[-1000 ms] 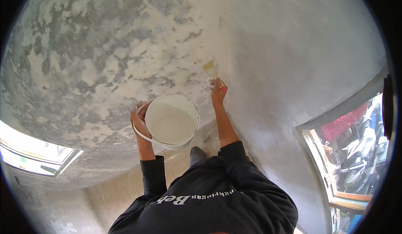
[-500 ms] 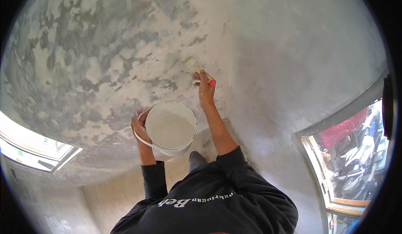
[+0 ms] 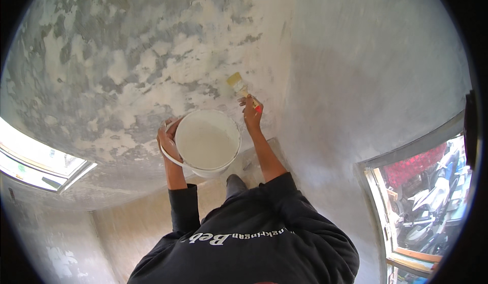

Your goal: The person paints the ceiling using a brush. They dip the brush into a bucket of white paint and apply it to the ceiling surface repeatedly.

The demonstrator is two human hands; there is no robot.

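My left hand (image 3: 168,140) grips a white bucket (image 3: 207,137) at its left side, with the white handle hanging across my wrist. The bucket contains a pale off-white material. Up and to the right of it, my right hand (image 3: 252,112) is closed on a flat paintbrush (image 3: 235,81) with pale yellow bristles marked with white and a red patch on its handle. The bristles are over the mottled grey and white wall (image 3: 117,55); I cannot tell whether they touch it. Below are my dark sleeves and shirt.
A smoother grey wall (image 3: 356,70) meets the mottled one on the right. A window (image 3: 40,164) is at the far left. Through another window (image 3: 417,197) at the right, motorbikes and red material show. A beige wall (image 3: 122,228) shows at lower left, and my foot at bottom center.
The brush and my right hand have moved left from one second ago, and slightly right since half a second ago. The bucket dipped, then rose slightly in the view.
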